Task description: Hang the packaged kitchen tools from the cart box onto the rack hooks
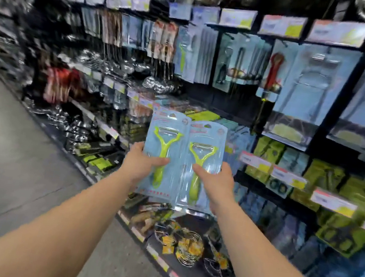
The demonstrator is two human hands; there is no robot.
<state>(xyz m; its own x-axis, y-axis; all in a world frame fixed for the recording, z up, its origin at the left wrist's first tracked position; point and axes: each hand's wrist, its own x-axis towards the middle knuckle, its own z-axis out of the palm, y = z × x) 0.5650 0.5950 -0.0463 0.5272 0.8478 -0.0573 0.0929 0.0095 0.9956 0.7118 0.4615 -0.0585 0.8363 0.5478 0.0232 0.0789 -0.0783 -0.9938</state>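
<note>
Background: blurred rack (247, 60) of hanging packages; labels unreadable.
Left hand (142, 163): grips left peeler pack (165, 150).
Right hand (215, 181): grips right peeler pack (201, 162), fingers hidden behind it.

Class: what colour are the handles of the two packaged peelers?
Lime green peeler handles, on pale blue cards; head view.
</note>
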